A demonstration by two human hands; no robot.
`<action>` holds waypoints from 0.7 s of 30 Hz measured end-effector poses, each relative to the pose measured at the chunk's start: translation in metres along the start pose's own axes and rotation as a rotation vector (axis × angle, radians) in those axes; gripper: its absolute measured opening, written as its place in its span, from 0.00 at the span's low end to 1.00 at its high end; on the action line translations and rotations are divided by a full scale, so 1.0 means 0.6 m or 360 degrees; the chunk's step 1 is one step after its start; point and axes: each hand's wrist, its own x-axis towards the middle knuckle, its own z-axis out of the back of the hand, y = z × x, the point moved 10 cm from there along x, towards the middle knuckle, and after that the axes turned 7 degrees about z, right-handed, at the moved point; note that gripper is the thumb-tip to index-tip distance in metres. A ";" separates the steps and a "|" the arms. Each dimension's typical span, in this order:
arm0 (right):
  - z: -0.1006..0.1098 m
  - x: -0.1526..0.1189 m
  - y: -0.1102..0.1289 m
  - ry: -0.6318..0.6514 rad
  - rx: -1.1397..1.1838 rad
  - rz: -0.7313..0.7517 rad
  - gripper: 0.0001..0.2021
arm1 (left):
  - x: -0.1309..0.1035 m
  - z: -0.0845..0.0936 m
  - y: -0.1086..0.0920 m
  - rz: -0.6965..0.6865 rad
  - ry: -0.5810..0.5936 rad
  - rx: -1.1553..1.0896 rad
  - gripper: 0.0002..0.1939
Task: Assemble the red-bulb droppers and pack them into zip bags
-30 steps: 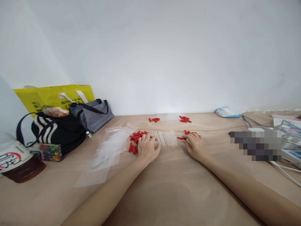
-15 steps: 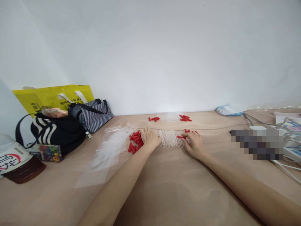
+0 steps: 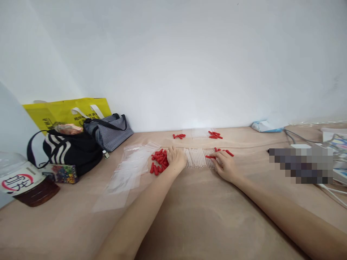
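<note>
A row of thin white sticks [image 3: 197, 158] lies on the table between my hands. My left hand [image 3: 176, 158] rests at the row's left end, its fingers bent and partly apart, beside a pile of red pieces [image 3: 158, 157]; what is under its fingertips is hidden. At the right end, my right hand [image 3: 224, 164] has its fingers closed on a red piece [image 3: 210, 157], with more red pieces [image 3: 229, 153] just behind it. Farther back are two small groups of red pieces [image 3: 179, 136] [image 3: 215, 135] with white sticks [image 3: 200, 136] between them.
Clear plastic bags [image 3: 124, 173] lie left of the red pile. At the left stand a bottle [image 3: 29, 184], a black bag [image 3: 73, 151], a striped bag [image 3: 111, 133], a yellow bag [image 3: 65, 112] and a small vial [image 3: 105, 154]. A tissue pack [image 3: 267, 126] and cables [image 3: 332, 195] lie right.
The view has shifted slightly, moving the scene a little to the right. My hands stay at the two ends of the stick row, with little movement.
</note>
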 end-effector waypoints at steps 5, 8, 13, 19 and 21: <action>0.001 -0.005 -0.014 -0.0077 0.0012 -0.0104 0.15 | -0.057 0.026 -0.013 -0.0243 -0.0010 -0.0116 0.11; 0.002 -0.005 -0.010 -0.0100 0.0079 -0.0143 0.14 | -0.109 0.033 -0.018 -0.0550 0.0006 -0.0330 0.09; -0.003 -0.002 0.021 -0.0016 0.0262 -0.0154 0.12 | -0.149 0.020 0.010 -0.0705 0.0054 -0.0671 0.08; -0.009 -0.004 0.067 0.0059 0.0424 -0.0083 0.10 | -0.142 0.014 0.014 -0.0775 0.0087 -0.0797 0.12; -0.013 -0.003 0.079 0.0096 0.0448 -0.0055 0.11 | -0.140 0.013 0.013 -0.0776 0.0109 -0.0789 0.12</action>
